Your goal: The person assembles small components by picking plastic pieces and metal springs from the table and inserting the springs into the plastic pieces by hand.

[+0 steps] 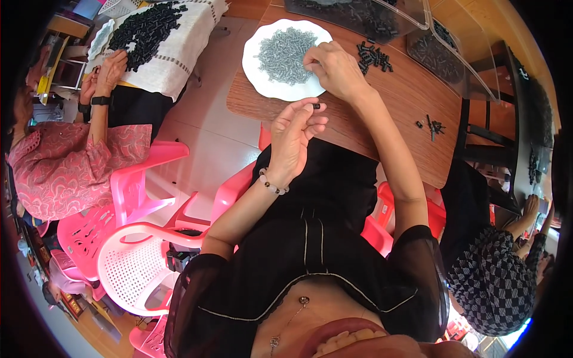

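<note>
By the near rim of the plate [251, 62], our left hand [292, 134] pinches a black piece [316, 106]; over the right rim, we can't tell our right hand's [336, 68] grip; tabletop [413, 89] extends beyond.

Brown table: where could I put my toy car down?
The biggest bare patch on the brown table is beside the right arm, between the black pile and the scattered black pieces. Below those pieces is a smaller one. It's crowded at the far side: white plate, right hand and see-through bins.
</note>
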`<state>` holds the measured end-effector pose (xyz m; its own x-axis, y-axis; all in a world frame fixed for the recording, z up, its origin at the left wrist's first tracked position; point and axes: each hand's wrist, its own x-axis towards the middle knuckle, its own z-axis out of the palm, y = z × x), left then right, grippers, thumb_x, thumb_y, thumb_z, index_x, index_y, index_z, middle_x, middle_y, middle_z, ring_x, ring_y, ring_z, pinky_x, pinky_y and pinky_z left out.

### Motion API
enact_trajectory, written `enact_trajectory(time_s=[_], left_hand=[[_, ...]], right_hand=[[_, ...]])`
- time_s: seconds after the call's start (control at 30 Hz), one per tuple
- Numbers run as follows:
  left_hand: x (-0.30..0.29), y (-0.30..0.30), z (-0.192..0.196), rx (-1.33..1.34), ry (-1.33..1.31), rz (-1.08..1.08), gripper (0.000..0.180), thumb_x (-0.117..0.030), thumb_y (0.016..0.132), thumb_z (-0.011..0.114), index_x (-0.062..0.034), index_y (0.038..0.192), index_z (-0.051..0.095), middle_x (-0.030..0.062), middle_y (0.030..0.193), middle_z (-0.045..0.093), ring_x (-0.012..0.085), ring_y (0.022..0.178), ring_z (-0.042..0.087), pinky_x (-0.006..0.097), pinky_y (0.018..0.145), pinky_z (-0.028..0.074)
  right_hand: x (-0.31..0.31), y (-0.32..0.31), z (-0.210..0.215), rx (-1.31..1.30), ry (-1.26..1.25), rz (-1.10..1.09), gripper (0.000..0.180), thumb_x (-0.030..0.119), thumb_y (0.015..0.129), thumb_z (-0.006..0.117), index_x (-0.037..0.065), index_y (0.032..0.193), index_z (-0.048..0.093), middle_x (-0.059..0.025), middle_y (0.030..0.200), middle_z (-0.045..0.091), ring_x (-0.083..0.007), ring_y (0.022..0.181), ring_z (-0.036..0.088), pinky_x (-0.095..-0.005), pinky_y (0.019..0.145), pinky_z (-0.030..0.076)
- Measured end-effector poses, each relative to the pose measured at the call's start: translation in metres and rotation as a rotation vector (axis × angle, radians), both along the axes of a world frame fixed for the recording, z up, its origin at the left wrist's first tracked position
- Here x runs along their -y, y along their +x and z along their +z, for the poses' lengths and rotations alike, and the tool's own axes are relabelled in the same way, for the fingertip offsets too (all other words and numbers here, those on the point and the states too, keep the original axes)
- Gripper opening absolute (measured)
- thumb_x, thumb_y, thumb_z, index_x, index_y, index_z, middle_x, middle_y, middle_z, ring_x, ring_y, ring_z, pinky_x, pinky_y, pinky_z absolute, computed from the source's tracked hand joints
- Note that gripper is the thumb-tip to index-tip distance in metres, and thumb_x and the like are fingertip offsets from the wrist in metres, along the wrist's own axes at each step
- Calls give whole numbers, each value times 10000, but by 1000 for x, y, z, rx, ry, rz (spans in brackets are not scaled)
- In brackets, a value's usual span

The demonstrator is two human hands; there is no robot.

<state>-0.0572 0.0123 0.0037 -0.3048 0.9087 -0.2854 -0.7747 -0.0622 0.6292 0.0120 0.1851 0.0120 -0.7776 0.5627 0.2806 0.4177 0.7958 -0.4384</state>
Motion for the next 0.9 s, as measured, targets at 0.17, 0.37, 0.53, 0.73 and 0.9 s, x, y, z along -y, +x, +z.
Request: enact_trajectory(time_s=[0.17, 0.37, 0.53, 0.73, 0.9], left_hand=[[-2, -5, 3, 96, -14, 7, 260, -160, 942, 584, 14, 1134, 582, 134, 1047, 659, 151, 829, 662, 241, 727, 540], [-5, -14, 12, 153, -5, 37, 277, -172, 941, 589, 3, 1155, 568, 130, 1044, 655, 147, 856, 655, 238, 738, 540], [-6, -18, 18, 233, 48, 7, 282, -169, 948, 581, -1, 1175, 562, 116, 1054, 651, 135, 877, 647, 226, 742, 537], [-6, -12, 21, 105, 109, -43, 277, -150, 961, 559, 8, 1188, 564, 98, 1027, 659, 108, 847, 640, 217, 726, 531], [-5, -5, 22, -56, 133, -64, 246, -141, 960, 562, 15, 1147, 598, 96, 945, 679, 98, 801, 637, 214, 701, 523]], right_hand=[[-1, 2, 1, -141, -44, -6, 77, 105, 835, 651, 61, 897, 636, -68, 851, 646, -222, 815, 591, -354, 699, 484], [9, 7, 17, -312, -547, -14, 103, 56, 864, 669, 11, 949, 634, -11, 860, 633, -61, 789, 573, -210, 678, 456], [39, 29, 37, -514, -654, 7, 185, 31, 819, 709, 13, 987, 632, -7, 883, 649, -64, 768, 573, -198, 659, 445], [66, 53, 58, -510, -544, 50, 258, 17, 790, 721, 23, 1031, 629, -23, 856, 663, -82, 814, 631, -236, 675, 512], [69, 60, 63, -443, -362, 44, 266, 7, 771, 715, 38, 1022, 632, -60, 836, 659, -149, 787, 651, -271, 667, 534]])
